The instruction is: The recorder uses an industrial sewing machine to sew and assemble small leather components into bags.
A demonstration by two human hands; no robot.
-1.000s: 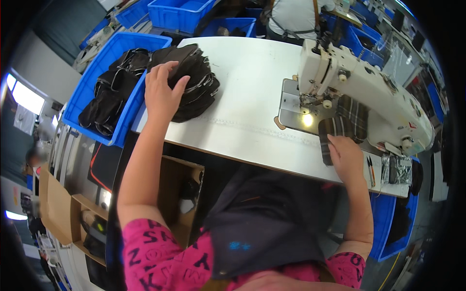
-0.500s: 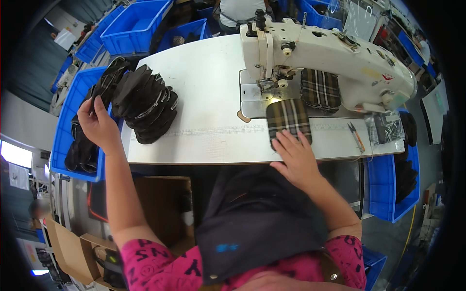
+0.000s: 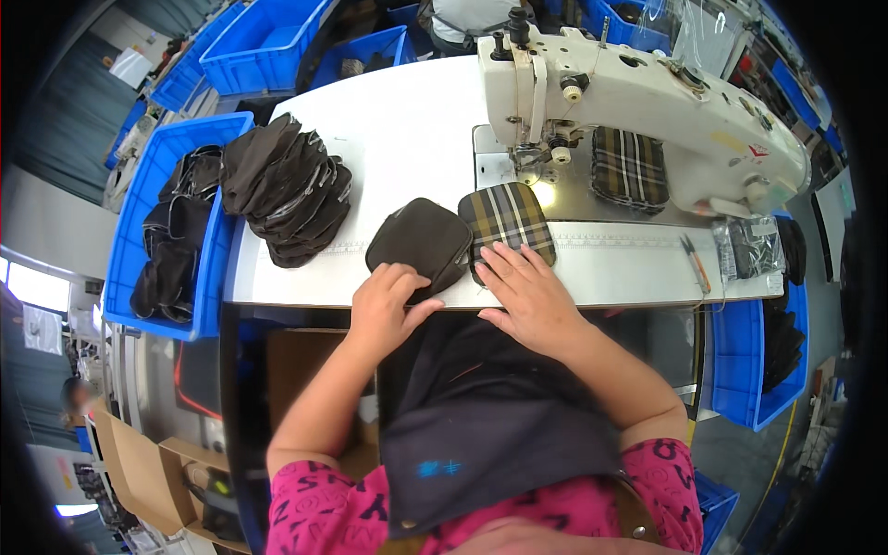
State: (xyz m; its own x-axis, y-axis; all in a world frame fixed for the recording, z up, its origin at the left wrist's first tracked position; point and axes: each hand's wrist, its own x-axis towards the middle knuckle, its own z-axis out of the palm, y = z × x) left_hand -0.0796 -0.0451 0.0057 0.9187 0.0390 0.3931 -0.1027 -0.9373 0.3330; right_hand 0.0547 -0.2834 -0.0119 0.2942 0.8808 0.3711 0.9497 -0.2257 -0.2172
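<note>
A dark brown rounded-square fabric piece (image 3: 418,242) lies on the white sewing table (image 3: 398,120) near its front edge. My left hand (image 3: 387,301) grips its near edge, fingers on top and thumb at the rim. Just right of it lies a plaid fabric piece (image 3: 504,217) in olive, black and white, its left edge meeting the brown piece. My right hand (image 3: 529,294) rests flat on the plaid piece's near part, fingers spread. Behind the plaid piece is the sewing machine's lit needle area (image 3: 536,171). A pile of dark fabric pieces (image 3: 287,190) stands at the left.
A sewing machine (image 3: 647,88) spans the table's right side, with a stack of plaid pieces (image 3: 629,171) under its arm. Tweezers or snips (image 3: 694,264) and a clear plastic bag (image 3: 747,245) lie at the right. Blue bins flank the table, left (image 3: 120,264) and right (image 3: 731,361).
My left hand has come from the left bin to the table's middle with a dark brown piece. My right hand has slid the plaid piece slightly left.
</note>
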